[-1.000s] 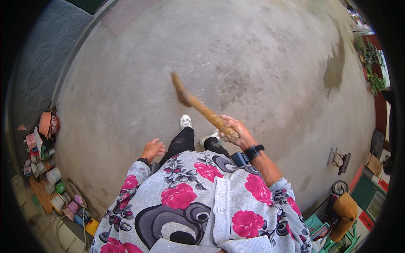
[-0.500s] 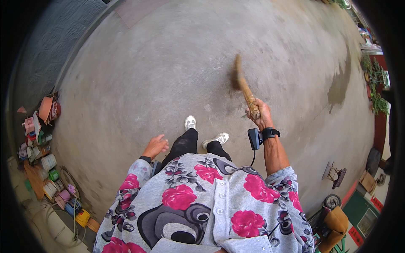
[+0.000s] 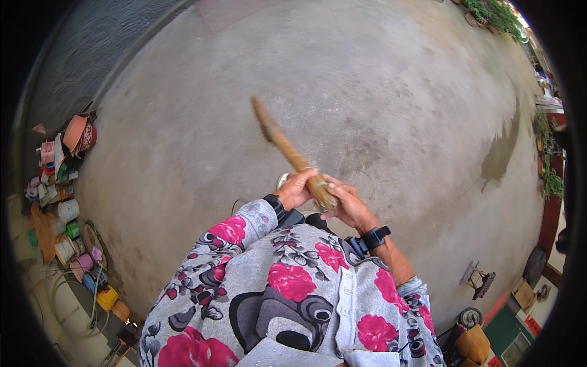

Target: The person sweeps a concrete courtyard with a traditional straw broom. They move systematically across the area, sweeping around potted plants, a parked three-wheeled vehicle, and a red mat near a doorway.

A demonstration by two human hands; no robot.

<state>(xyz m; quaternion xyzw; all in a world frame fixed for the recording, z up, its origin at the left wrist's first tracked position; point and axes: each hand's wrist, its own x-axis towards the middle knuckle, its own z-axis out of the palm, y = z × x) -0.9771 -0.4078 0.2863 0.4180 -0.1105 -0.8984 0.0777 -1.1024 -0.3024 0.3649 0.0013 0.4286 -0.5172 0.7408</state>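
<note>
A tan straw hand broom slants away from me over the concrete, its narrow, darker far end pointing up and left. Its frayed butt end lies between my hands, close to my body. My left hand is closed round the shaft from the left side. On the other side, my right hand has its curled fingers against the thick bound end. Each wrist carries a black strap with a small device. One white shoe shows partly behind my left hand.
Buckets, basins and a coiled hose crowd the left edge. A small stool stands at right, with a wheel below it. A wet patch darkens the concrete floor. Potted plants line the far right.
The broom has swung left and come nearer my body. My left hand has moved from my side to take hold of it, and my right hand has moved inward and down.
</note>
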